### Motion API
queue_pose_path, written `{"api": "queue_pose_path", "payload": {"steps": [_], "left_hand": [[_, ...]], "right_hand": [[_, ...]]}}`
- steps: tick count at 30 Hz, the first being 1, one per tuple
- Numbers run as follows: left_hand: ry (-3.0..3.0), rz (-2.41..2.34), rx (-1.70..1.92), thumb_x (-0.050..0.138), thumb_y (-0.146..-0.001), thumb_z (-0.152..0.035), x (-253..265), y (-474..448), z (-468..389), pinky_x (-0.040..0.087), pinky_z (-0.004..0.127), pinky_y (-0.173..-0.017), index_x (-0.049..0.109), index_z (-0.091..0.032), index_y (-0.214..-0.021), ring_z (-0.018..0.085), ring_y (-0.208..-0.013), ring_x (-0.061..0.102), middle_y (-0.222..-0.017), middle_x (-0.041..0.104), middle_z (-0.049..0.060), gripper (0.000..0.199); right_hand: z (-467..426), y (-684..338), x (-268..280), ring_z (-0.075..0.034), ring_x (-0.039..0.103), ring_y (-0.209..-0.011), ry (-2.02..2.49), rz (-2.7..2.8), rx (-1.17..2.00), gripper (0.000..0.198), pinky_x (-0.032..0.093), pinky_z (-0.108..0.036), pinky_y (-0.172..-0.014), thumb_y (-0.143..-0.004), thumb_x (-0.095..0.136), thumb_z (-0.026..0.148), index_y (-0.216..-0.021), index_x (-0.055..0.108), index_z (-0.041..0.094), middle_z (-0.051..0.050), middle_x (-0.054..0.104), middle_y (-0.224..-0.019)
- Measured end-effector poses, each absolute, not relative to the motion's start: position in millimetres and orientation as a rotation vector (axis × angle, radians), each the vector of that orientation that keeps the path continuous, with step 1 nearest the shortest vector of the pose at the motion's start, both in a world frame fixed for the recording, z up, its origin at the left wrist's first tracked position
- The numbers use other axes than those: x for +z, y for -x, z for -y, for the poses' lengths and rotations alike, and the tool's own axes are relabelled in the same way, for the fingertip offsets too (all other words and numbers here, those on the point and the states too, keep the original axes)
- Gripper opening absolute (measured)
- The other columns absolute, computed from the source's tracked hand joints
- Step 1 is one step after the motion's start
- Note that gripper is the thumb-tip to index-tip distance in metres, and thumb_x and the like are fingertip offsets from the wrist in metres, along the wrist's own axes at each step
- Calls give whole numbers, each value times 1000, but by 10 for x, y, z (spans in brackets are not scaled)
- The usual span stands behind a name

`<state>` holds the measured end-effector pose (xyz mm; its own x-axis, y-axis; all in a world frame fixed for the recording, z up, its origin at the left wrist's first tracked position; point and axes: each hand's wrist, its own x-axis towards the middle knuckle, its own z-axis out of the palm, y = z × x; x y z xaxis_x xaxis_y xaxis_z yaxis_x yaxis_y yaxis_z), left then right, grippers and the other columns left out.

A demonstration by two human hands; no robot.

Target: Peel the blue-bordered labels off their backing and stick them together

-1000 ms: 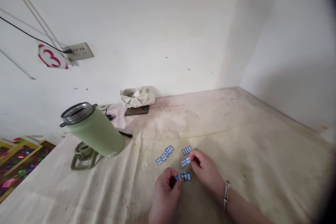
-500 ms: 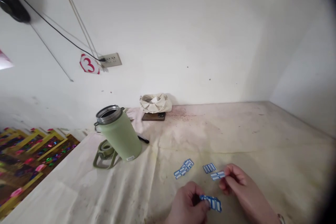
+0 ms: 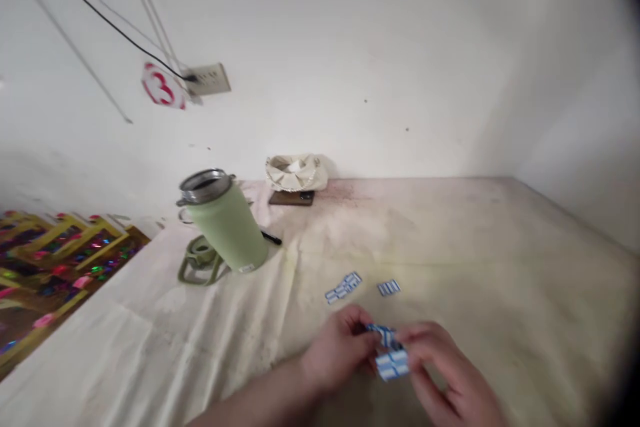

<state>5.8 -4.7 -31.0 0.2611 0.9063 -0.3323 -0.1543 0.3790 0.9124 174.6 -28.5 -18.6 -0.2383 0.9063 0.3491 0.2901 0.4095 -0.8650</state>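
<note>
- White wall (image 3: 425,47) is rising behind a cloth-covered desk (image 3: 500,260); bearings below are being read from the paired hands.
- Left hand (image 3: 345,347) is pinching small blue-and-white pieces (image 3: 384,335); blur is preventing a count.
- Right hand (image 3: 437,360) is gripping a panelled piece (image 3: 393,365) by its edge, just below the other lot; cannot tell whether the two lots are touching.
- Progress: an overlapping row (image 3: 343,287) is lying at 11 o'clock, a striped piece (image 3: 389,287) at 12, apart from it. Handling is appearing partway: both held lots are not yet lying down; total left is not showing.
- Surface: cloth is creasing and showing stains. Open green bottle (image 3: 233,233), lid (image 3: 197,257) and pen (image 3: 273,238) are occupying 10 o'clock; white bag (image 3: 300,180) and phone (image 3: 287,198), 11.
- Room: socket (image 3: 213,80) and "3" sign (image 3: 163,85) are sitting between 10 and 11; glittery items (image 3: 95,253) are showing beyond the desk, between 9 and 10.
</note>
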Motion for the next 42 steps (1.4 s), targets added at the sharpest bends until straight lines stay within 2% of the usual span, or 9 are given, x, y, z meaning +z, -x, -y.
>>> {"api": "queue_pose_path", "payload": {"steps": [3, 6, 19, 23, 29, 33, 38, 40, 42], "left_hand": [[-922, -1022, 827, 70, -67, -35, -253, -16, 27, 40, 20, -42, 48, -17, -72, 8, -42, 50, -55, 57, -5, 29], [-947, -1001, 795, 67, -72, -34, -227, 12, -1, 41, 19, -45, 49, -17, -74, 8, -44, 50, -55, 56, -5, 25], [-945, -1043, 710, 59, -80, -30, -191, -2, -21, 42, 20, -48, 48, -18, -76, 10, -45, 54, -51, 61, -3, 16], [-944, -1045, 748, 56, -82, -33, -206, -26, -15, 41, 19, -45, 47, -19, -78, 9, -44, 52, -53, 59, -5, 17], [-978, -1073, 818, 56, -82, -33, -249, -51, 21, 38, 18, -45, 43, -19, -78, 7, -44, 49, -62, 60, -4, 19], [-1045, -1092, 812, 54, -84, -31, -279, -50, 56, 36, 18, -47, 45, -19, -77, 6, -45, 48, -58, 58, -5, 16], [-1073, -1095, 798, 54, -83, -30, -288, -60, 60, 37, 19, -47, 44, -19, -80, 7, -46, 49, -58, 55, -5, 15], [-1092, -1100, 822, 59, -79, -26, -291, -67, 72, 40, 20, -50, 45, -20, -89, 9, -53, 53, -65, 58, -3, 18], [-1169, -1142, 858, 62, -74, -20, -302, -71, 103, 45, 24, -60, 44, -21, -107, 13, -67, 59, -79, 61, 0, 37]], "right_hand": [[248, -1696, -209, -22, 54, -97, 1118, 1839, 665, 16, 45, -36, -84, -74, 49, 8, -70, 54, 23, -6, 56, -98], [189, -1691, -263, -21, 52, -100, 1150, 1868, 669, 20, 45, -35, -84, -73, 46, 3, -71, 51, 22, -7, 53, -100], [145, -1599, -366, -18, 52, -91, 1250, 1635, 662, 20, 43, -32, -80, -74, 45, 2, -73, 51, 22, -4, 55, -93], [137, -1595, -382, -18, 53, -87, 1232, 1653, 781, 23, 44, -31, -77, -72, 43, 0, -73, 50, 21, -3, 56, -88], [145, -1612, -312, -14, 55, -72, 1300, 1420, 1108, 12, 46, -25, -63, -86, 38, 18, -92, 48, 21, -2, 57, -84], [120, -1624, -287, -12, 51, -61, 1334, 1483, 1268, 11, 42, -22, -54, -86, 46, 26, -79, 51, 19, 1, 55, -69], [84, -1639, -300, -12, 50, -60, 1376, 1517, 1295, 15, 39, -22, -54, -85, 48, 27, -74, 53, 18, 1, 56, -66], [80, -1642, -307, -12, 49, -60, 1402, 1480, 1315, 15, 38, -22, -53, -85, 48, 27, -74, 53, 18, 1, 55, -66], [80, -1644, -317, -12, 49, -61, 1411, 1457, 1327, 13, 39, -22, -53, -84, 48, 27, -75, 53, 18, 1, 55, -67]]}}
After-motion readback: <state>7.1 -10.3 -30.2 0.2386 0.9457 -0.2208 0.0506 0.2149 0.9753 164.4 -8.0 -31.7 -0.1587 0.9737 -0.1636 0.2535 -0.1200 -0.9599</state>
